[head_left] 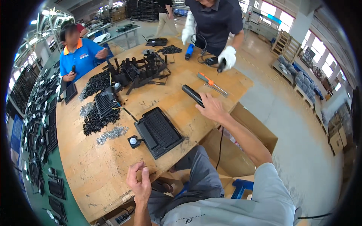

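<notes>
My right hand (211, 107) reaches out over the wooden workbench (94, 169) and grips the rear end of a black electric screwdriver (192, 94), whose cable runs down past my arm. My left hand (138, 180) rests near the bench's front edge with fingers curled together; whether it pinches something small I cannot tell. Between the hands lies a black ribbed flat housing (158, 132) with a small round sensor (132, 141) wired to its left corner.
Piles of black screws (98, 119) and silver washers (112, 133) lie left of the housing, with black brackets (143, 69) farther back. An orange-handled tool (211, 83) lies beyond the screwdriver. Two other people work at the far side. Cardboard boxes (241, 135) stand beside my knee.
</notes>
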Tool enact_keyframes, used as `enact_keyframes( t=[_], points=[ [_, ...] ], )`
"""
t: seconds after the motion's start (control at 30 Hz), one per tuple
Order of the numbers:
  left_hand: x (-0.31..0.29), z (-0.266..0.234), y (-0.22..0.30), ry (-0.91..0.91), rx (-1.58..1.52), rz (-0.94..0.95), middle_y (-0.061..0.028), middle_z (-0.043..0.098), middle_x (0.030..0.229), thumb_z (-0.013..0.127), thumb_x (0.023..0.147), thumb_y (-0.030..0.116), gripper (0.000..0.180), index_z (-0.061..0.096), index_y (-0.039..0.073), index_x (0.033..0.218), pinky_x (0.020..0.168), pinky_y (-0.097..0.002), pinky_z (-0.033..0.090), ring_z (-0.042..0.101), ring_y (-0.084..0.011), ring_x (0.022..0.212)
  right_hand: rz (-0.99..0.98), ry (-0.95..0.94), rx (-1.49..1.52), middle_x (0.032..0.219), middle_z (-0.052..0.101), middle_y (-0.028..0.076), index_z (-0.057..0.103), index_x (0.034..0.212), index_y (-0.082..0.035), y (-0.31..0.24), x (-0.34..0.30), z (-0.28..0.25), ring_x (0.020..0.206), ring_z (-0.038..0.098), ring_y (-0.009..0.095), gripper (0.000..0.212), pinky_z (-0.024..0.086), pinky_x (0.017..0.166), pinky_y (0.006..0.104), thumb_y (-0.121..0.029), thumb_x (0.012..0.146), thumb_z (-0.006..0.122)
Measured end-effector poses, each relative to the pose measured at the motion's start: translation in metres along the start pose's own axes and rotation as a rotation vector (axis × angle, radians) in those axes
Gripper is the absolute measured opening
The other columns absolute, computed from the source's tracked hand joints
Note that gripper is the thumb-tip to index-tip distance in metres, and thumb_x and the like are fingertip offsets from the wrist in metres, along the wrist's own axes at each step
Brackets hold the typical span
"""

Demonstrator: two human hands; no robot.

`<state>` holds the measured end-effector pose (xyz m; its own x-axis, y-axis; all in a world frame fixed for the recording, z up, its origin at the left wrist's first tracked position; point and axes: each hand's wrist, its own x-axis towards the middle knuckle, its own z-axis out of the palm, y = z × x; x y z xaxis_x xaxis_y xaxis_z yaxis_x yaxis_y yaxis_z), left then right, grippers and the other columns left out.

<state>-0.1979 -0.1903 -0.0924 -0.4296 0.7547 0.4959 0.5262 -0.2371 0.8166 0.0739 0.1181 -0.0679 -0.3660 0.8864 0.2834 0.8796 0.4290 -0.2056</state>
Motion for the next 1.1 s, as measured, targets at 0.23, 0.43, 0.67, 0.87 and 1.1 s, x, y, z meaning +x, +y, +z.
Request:
enact_keyframes(
  t=[0.23,0.43,0.67,0.87,1.1],
  points=[
    [-0.001,0.001,0.0,-0.029,0.009,-0.047,-0.0108,0.066,0.093,0.064,0.092,-0.002,0.014,0.065,-0.004,0.107,0.076,-0.0284,0.05,0.062,-0.0161,0.083,0.017,-0.027,0.075,0.116,0.058,0.021,0.05,0.137,-0.009,0.004,-0.005,0.001,0.105,0.061,0.042,0.059,0.05,0.089,0.0506,-0.041,0.091,0.066],
    [-0.002,-0.001,0.005,-0.039,0.026,-0.042,-0.0117,0.067,0.094,0.064,0.091,-0.002,0.014,0.065,-0.003,0.105,0.075,-0.0287,0.051,0.064,-0.0172,0.082,-0.072,0.025,0.105,0.116,0.056,0.022,0.048,0.137,-0.004,0.007,-0.01,0.009,0.111,0.058,0.041,0.052,0.051,0.09,0.0521,-0.026,0.093,0.066],
    [0.003,0.0,0.008,-0.051,0.064,-0.007,-0.0117,0.067,0.094,0.065,0.09,-0.003,0.013,0.065,-0.003,0.103,0.074,-0.0292,0.051,0.065,-0.0185,0.082,-0.061,0.01,0.075,0.117,0.056,0.021,0.047,0.141,-0.007,0.017,0.011,0.014,0.113,0.057,0.041,0.056,0.051,0.089,0.052,-0.028,0.093,0.066],
    [0.004,0.003,0.006,-0.041,0.043,-0.045,-0.0118,0.067,0.092,0.064,0.09,-0.002,0.013,0.065,-0.003,0.103,0.073,-0.0297,0.051,0.064,-0.0186,0.081,-0.031,-0.03,0.074,0.121,0.057,0.018,0.044,0.147,-0.01,0.01,0.006,-0.001,0.116,0.057,0.037,0.068,0.049,0.095,0.0494,-0.038,0.09,0.068],
    [-0.002,-0.002,-0.001,-0.067,0.027,-0.034,-0.0126,0.066,0.094,0.064,0.092,-0.002,0.012,0.064,-0.004,0.104,0.072,-0.0281,0.051,0.064,-0.0178,0.081,-0.019,-0.011,0.1,0.122,0.058,0.018,0.044,0.147,-0.008,0.016,-0.006,-0.006,0.117,0.057,0.037,0.07,0.048,0.097,0.0482,-0.039,0.089,0.069]
  ],
)
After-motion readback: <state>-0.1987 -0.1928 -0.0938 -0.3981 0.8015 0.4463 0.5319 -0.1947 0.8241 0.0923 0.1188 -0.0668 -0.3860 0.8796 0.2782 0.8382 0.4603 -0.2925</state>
